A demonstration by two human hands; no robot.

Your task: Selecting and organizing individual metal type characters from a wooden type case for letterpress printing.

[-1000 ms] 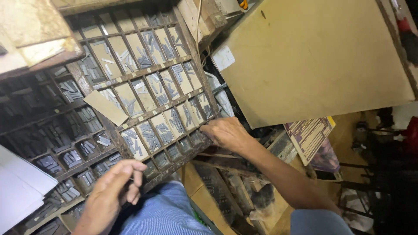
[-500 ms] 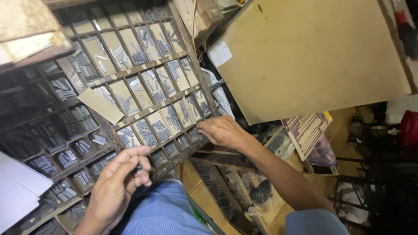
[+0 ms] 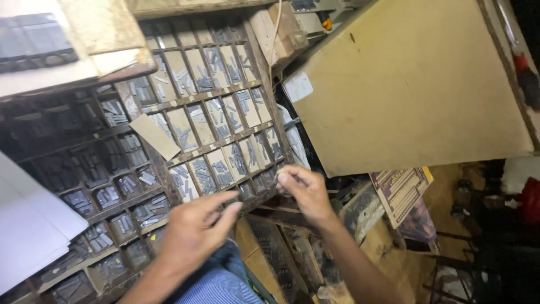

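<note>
Right hand [image 3: 304,191] fingertips blurred, pinched item perhaps too small; white paper [image 3: 28,231] cut by left edge.

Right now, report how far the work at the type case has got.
Done: nothing shows finished; the type case compartments hold many metal sorts. In hand: the right hand pinches something small at the case's lower edge; the left hand hovers near, fingers together. What is left cannot be judged.

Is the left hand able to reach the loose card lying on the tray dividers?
Probably yes: the left hand hovers over the type tray, and nothing lies between it and the tan card farther up.
</note>
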